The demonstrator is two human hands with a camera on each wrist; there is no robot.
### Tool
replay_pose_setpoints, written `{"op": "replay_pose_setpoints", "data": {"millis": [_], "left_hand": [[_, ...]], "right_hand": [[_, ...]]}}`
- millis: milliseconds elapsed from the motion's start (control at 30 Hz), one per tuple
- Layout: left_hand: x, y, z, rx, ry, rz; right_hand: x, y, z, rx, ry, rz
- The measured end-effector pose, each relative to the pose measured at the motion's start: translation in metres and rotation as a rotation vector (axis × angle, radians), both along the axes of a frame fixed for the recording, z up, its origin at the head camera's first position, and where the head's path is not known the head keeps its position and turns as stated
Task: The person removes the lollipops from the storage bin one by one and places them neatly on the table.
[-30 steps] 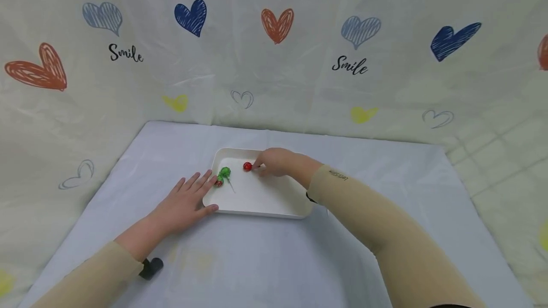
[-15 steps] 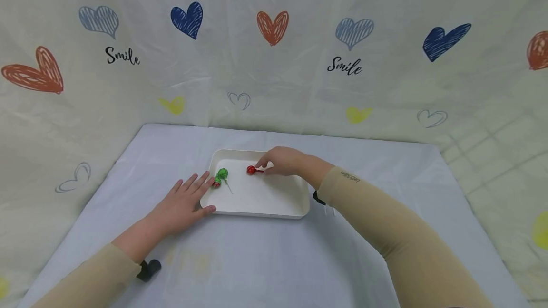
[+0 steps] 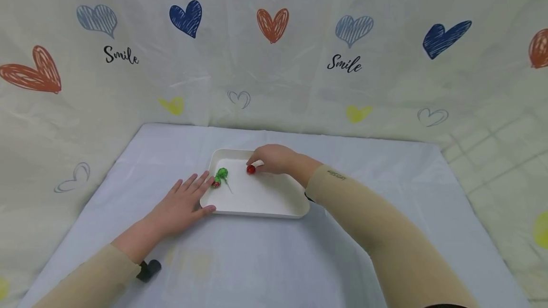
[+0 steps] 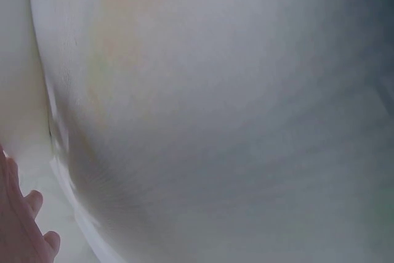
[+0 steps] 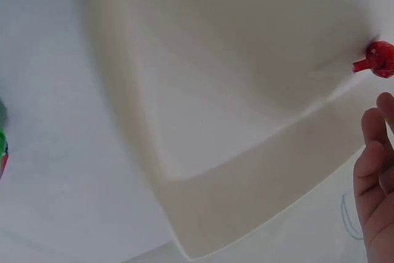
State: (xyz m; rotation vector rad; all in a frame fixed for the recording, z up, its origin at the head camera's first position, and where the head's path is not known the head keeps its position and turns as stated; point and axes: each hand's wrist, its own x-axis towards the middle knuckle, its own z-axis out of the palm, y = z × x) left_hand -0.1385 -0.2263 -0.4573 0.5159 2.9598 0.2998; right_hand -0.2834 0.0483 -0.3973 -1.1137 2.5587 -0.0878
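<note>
A red-wrapped lollipop (image 3: pixel 250 169) lies in the white tray (image 3: pixel 257 206), near its far side. My right hand (image 3: pixel 274 158) reaches over it from the right, fingertips close around it in the head view. In the right wrist view the loosely bent fingers (image 5: pixel 375 152) sit a little apart from the red lollipop (image 5: pixel 380 60). My left hand (image 3: pixel 180 206) is spread at the tray's left edge, fingertips by two lollipops there: a green one (image 3: pixel 222 173) with a white stick and a green-and-red one (image 3: pixel 216 183) partly behind my finger.
A white cloth covers the table (image 3: pixel 257 260), and a curtain with printed hearts (image 3: pixel 273 25) hangs behind it. A green-and-red thing (image 5: pixel 3 146) shows at the left edge of the right wrist view, outside the tray. A black strap piece (image 3: pixel 149 270) is at my left wrist.
My right hand lifted off the red lollipop's stick and shifted left over it. The lollipop moved slightly right and nearer at first. The left hand has stayed in place.
</note>
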Motion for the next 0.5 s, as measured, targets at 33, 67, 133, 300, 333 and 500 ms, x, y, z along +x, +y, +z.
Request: {"op": "replay_pose_setpoints", "data": {"millis": [33,67,133,300,333,500], "left_hand": [[0.0,0.0,0.001,-0.001,0.0,0.001],[0.0,0.0,0.001,0.0,0.0,0.0],[0.0,0.0,0.001,-0.001,-0.001,0.0],[0.0,-0.001,0.001,-0.003,0.001,-0.003],[0.0,-0.001,0.0,-0.003,0.002,-0.003],[-0.001,-0.001,0.001,-0.001,-0.002,-0.006]], "right_hand": [[0.0,-0.002,0.0,0.012,0.0,-0.002],[-0.001,-0.003,0.0,0.024,-0.004,-0.005],[-0.001,-0.006,-0.001,0.044,-0.02,-0.013],[0.0,-0.011,-0.002,0.079,-0.041,-0.019],[0.001,-0.012,-0.003,0.085,-0.04,-0.021],[0.003,-0.014,-0.001,0.073,-0.065,-0.051]]}}
